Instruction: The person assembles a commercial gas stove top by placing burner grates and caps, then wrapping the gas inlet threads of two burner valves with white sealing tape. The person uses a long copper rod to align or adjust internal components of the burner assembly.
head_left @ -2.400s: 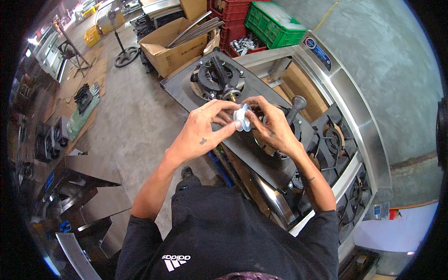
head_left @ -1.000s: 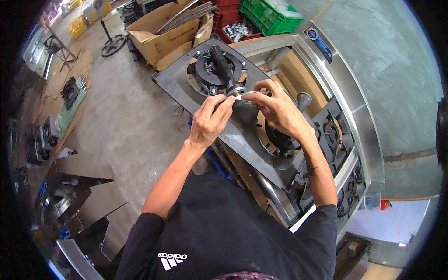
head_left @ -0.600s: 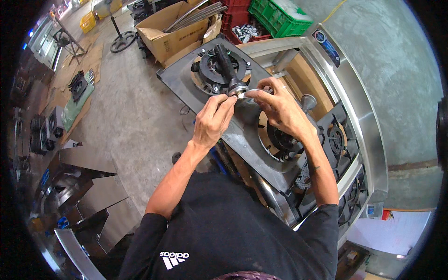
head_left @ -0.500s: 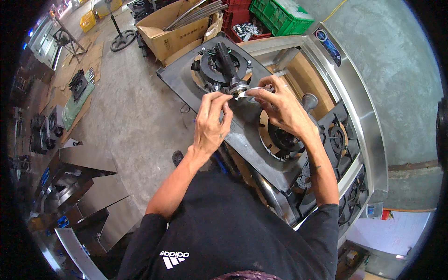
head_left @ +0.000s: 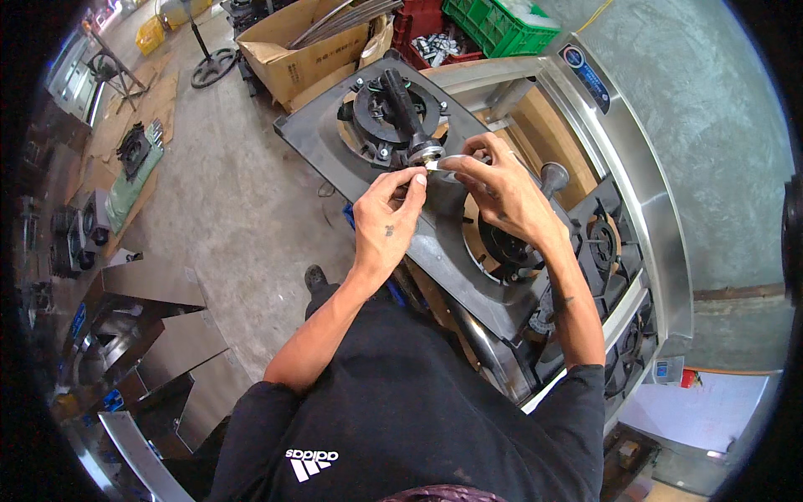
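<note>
On the dark metal cooktop panel (head_left: 305, 125) lies a black burner tube (head_left: 401, 102), slanting across the round burner (head_left: 365, 117) with its open end toward me. At that end is a small brass-coloured fitting with a thin white strip of tape (head_left: 432, 166). My left hand (head_left: 386, 222) is closed in a pinch, thumb and fingertips at the strip beside the fitting. Bent over from the other side, my right hand (head_left: 508, 188) grips the tape between thumb and fingers. What else lies inside its curled fingers is hidden.
A second burner (head_left: 502, 243) sits under my right hand, and more black grates (head_left: 602, 243) are to the right. Behind the panel stand a cardboard box (head_left: 318, 63) and a green crate (head_left: 502, 33). Bent sheet-metal parts (head_left: 171, 351) lie at left.
My left hand has moved slightly right and up, its thumb and fingers closing into a pinch at the fitting. My right hand stays almost in place. The whole view has shifted a little.
</note>
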The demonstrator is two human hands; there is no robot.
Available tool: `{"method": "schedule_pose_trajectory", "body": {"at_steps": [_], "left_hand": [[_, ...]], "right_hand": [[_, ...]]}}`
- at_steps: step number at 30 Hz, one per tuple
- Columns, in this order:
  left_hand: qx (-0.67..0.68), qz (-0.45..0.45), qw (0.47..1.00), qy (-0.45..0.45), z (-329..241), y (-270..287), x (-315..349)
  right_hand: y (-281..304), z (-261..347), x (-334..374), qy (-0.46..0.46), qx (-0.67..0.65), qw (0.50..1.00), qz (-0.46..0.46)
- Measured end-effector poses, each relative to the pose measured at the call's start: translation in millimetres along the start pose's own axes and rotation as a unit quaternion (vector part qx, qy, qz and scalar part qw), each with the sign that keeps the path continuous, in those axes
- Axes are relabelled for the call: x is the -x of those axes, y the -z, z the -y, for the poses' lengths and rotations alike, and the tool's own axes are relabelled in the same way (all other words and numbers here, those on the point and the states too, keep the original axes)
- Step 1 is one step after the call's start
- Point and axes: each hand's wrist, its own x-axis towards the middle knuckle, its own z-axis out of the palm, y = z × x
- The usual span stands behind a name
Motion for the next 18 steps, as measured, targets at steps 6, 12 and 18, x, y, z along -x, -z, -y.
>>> {"method": "schedule_pose_trajectory", "body": {"at_steps": [6,12,18], "left_hand": [[0.108,0.026,0.990,0.087,2,3,-2],[0.099,0.025,0.992,0.067,2,3,0],[0.077,0.016,0.996,0.053,6,3,-1]], "right_hand": [[-8,-5,-2,0.011,0.010,1.000,-0.027],[-13,-8,-3,-0.024,-0.060,0.998,-0.026],[-14,-10,-4,-0.062,-0.091,0.994,0.001]]}}
